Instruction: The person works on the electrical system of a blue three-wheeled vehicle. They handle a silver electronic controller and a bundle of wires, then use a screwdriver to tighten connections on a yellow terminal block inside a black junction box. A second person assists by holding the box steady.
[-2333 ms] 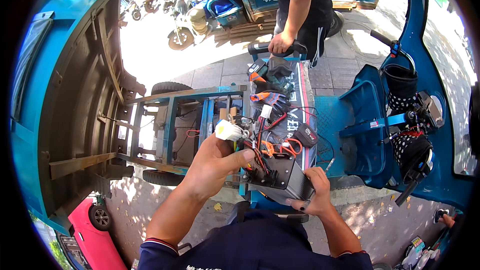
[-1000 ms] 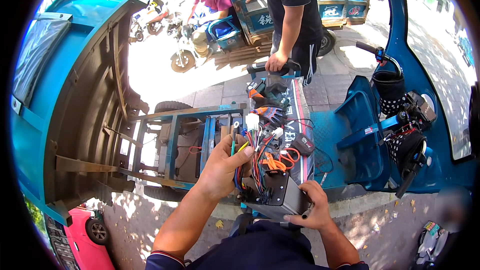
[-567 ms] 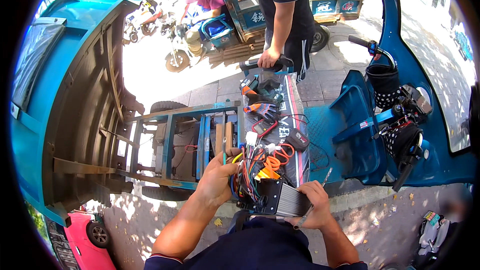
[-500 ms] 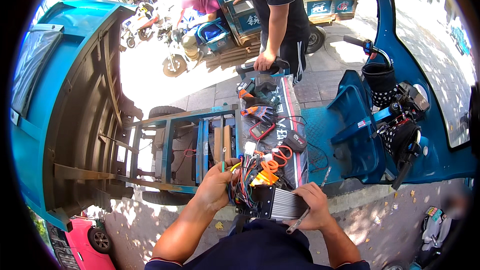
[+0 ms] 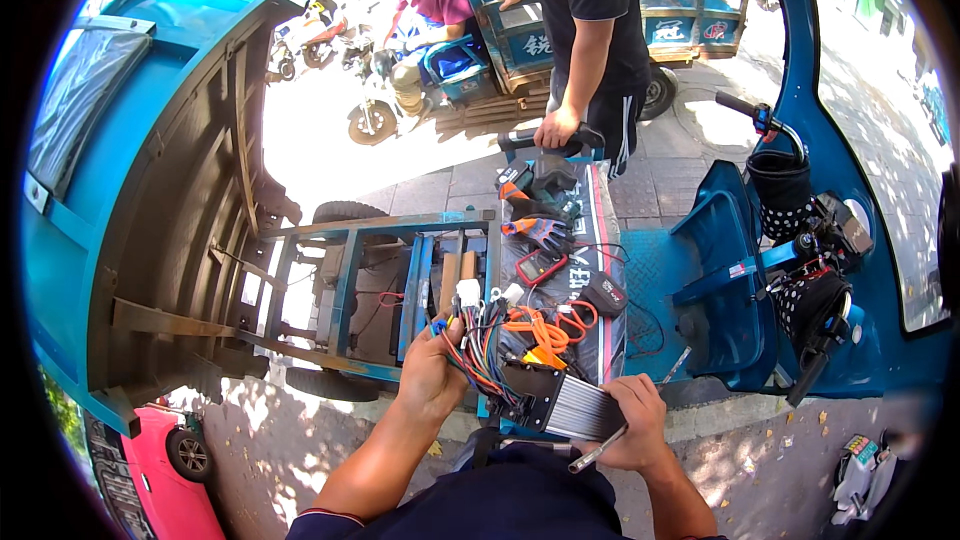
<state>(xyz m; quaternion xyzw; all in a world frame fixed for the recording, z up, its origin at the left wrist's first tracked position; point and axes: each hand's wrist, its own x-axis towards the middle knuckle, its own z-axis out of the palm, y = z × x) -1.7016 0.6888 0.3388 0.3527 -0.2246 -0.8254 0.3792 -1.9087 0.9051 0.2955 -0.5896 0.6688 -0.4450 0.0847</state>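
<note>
My right hand [image 5: 640, 422] is closed on a motor controller [image 5: 582, 408], a silvery finned box with a black end plate, held tilted before my body. A thin metal rod [image 5: 600, 447] also passes through this hand, jutting out on both sides. From the controller's left end fans a bundle of coloured wires [image 5: 478, 352] with a white connector [image 5: 468, 292] on top. My left hand [image 5: 434, 370] pinches some of these wires near a blue tip [image 5: 439, 325]. Beyond, an orange coiled cable [image 5: 540, 328] lies beside the bundle.
On the plastic-covered seat board lie a red multimeter [image 5: 540, 267], a dark clamp-shaped tool [image 5: 603, 293] and orange-grey gloves [image 5: 540, 230]. The blue tricycle frame [image 5: 345, 285] and raised cargo bed [image 5: 170, 180] are left, handlebars [image 5: 800, 240] right. A person in black [image 5: 590, 30] stands opposite.
The whole view has shifted, so the tricycle appears farther right. My left hand has moved left among the wires, where a blue tip now shows; the right hand keeps its hold on the controller.
</note>
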